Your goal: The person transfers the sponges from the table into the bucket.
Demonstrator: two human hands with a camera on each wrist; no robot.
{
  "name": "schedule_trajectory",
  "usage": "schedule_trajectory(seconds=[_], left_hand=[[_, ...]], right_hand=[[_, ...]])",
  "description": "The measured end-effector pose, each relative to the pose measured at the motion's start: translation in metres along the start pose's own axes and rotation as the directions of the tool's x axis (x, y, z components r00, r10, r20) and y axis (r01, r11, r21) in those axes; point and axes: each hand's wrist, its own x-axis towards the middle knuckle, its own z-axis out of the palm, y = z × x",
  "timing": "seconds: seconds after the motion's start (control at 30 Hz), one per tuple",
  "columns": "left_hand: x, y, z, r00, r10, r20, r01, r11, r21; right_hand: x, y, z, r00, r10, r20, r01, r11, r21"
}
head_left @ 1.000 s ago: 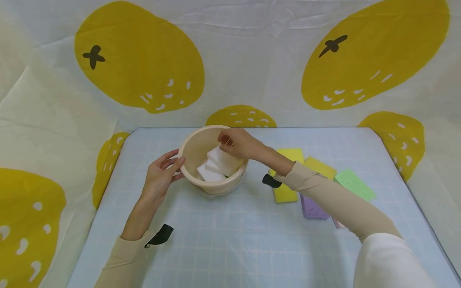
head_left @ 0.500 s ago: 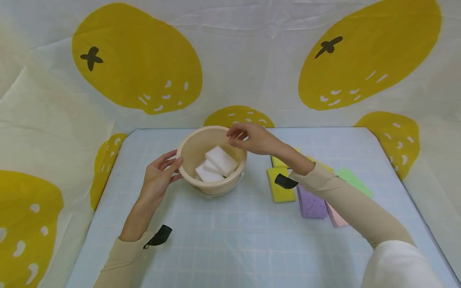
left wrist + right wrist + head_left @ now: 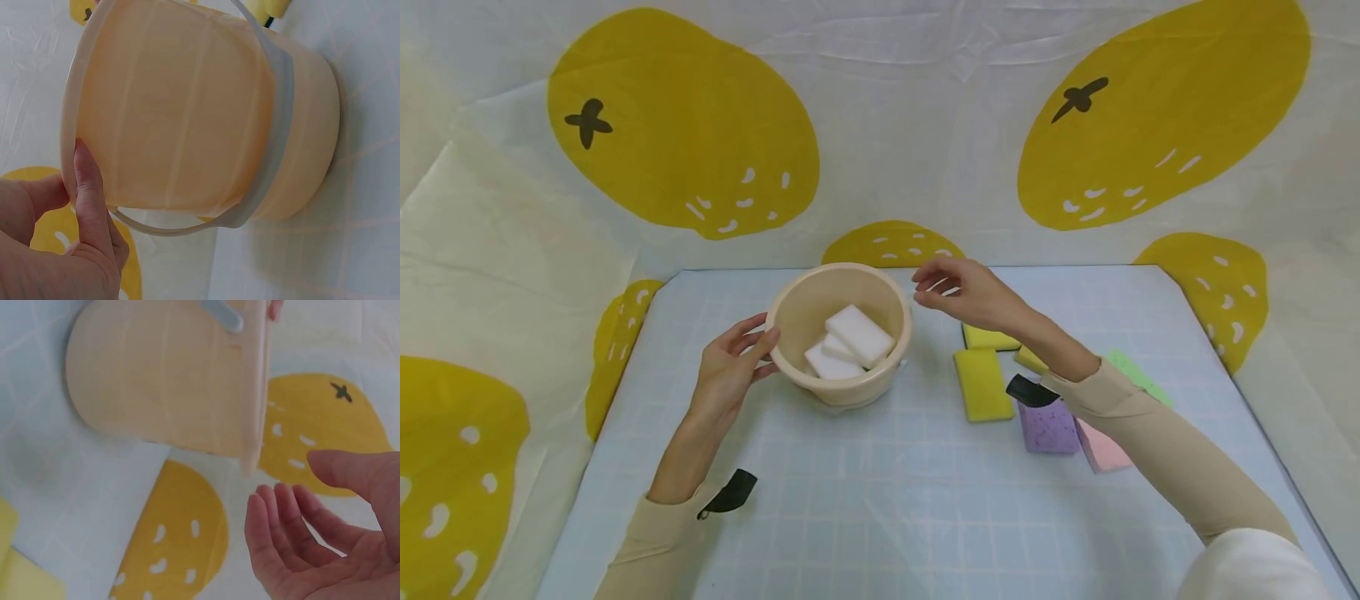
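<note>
I see left hand [image 3: 730,367] pinching bucket [image 3: 842,390] at its rim [image 3: 70,128]. Right hand [image 3: 970,293] half open, fingers loosely bent, holding nothing, just beside bucket. Bucket round, cream, grey handle [image 3: 282,125], standing on gridded table [image 3: 827,517]; inside, flat white blocks [image 3: 859,335] overlapping. Near right forearm [image 3: 1052,342]: yellow sponges [image 3: 983,386], speckled purple sponge [image 3: 1048,431], pink sponge [image 3: 1102,447].

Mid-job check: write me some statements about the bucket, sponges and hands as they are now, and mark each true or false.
1. The left hand grips the bucket at its rim. True.
2. The right hand holds a yellow sponge. False: the right hand holds nothing.
3. White sponges lie inside the bucket. True.
4. The purple sponge is in the bucket. False: the purple sponge lies on the table, beside the pink sponge.
</note>
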Motion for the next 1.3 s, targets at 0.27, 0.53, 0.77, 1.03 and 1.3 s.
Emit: schedule_trajectory(seconds=[0.27,0.53,0.77,1.03,1.3], left_hand=[[0.0,0.001,0.001,1.0,0.002,0.002,-0.002,1.0,0.001],[-0.001,0.001,0.001,1.0,-0.006,0.002,0.006,1.0,-0.017],[-0.001,0.0,0.001,1.0,-0.003,0.011,0.004,0.999,-0.032],[-0.001,0.0,0.001,1.0,-0.009,0.001,0.009,0.999,-0.043],[-0.002,0.001,0.002,1.0,-0.018,-0.01,0.018,1.0,-0.025]], right_hand=[[-0.024,0.024,-0.01,0.998,0.051,-0.027,-0.052,0.999,-0.002],[-0.047,0.046,-0.016,0.993,0.101,-0.054,-0.1,0.995,0.015],[-0.065,0.066,-0.01,0.987,0.123,-0.106,-0.12,0.992,0.03],[-0.077,0.084,0.0,0.978,0.147,-0.15,-0.147,0.989,0.009],[-0.092,0.106,0.012,0.972,0.159,-0.173,-0.162,0.987,-0.004]])
